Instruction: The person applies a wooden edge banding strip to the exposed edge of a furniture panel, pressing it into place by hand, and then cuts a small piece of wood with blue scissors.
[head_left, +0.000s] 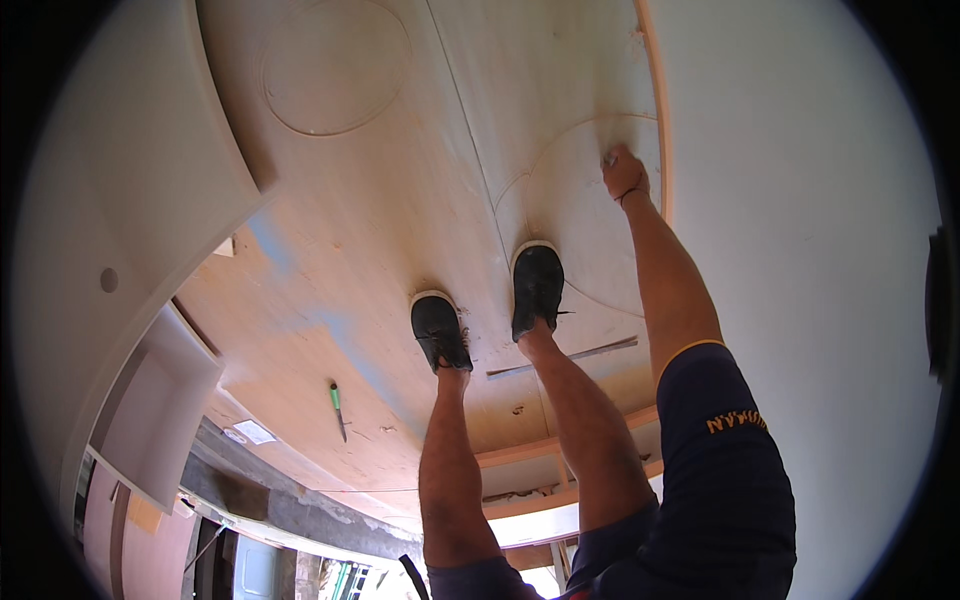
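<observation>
My right hand [625,174] is stretched out over the plywood sheet [380,220], close to its long right edge. Its fingers are closed, and a small greyish bit shows at the fingertips; I cannot make out what it is. Beside the hand, a curved line [560,140] runs across the board as part of a large circle. Another circular line [340,130] marks the board at the far left. My left hand does not appear.
My shoes [538,285] rest on the plywood. A green-handled screwdriver-like tool [336,405] lies left of them, and a thin dark strip [562,357] lies by the right foot. Pale panels [800,220] flank the right; an open box-like cabinet [150,400] stands lower left.
</observation>
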